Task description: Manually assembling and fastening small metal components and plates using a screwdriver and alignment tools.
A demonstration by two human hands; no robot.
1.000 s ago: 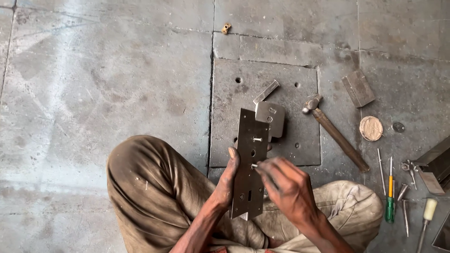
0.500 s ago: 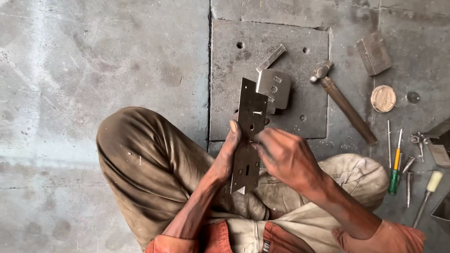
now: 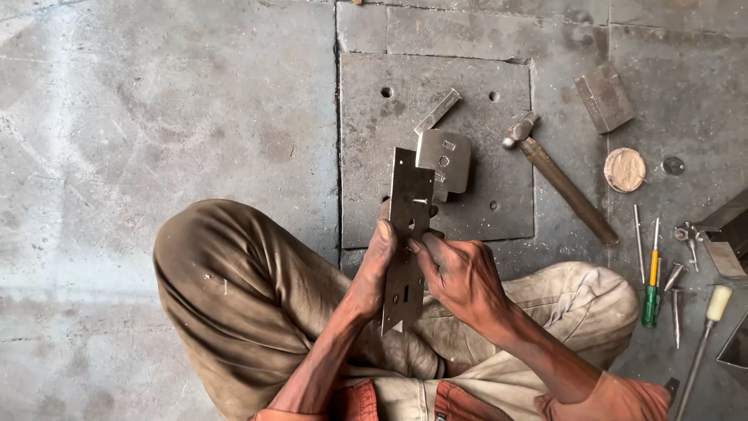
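A long flat metal lock plate (image 3: 408, 204) with slots and holes stands nearly upright over my lap. My left hand (image 3: 376, 261) grips its left edge, thumb on the face. My right hand (image 3: 461, 274) touches the plate's middle from the right, fingertips pinched at a slot; whether they hold a small part I cannot tell. A smaller rounded metal piece (image 3: 446, 158) sits at the plate's top end, over the square steel slab (image 3: 436, 148) on the floor.
A hammer (image 3: 557, 178) lies right of the slab. Farther right are a metal block (image 3: 605, 98), a round tin lid (image 3: 624, 169), a green and yellow screwdriver (image 3: 651, 281), several punches and pins (image 3: 676, 304). A thin metal strip (image 3: 437, 111) rests on the slab. Concrete floor all around.
The view has shifted a little, so everything sits lower in the frame. Both hands stay on the plate, with the right fingertips still at its middle.
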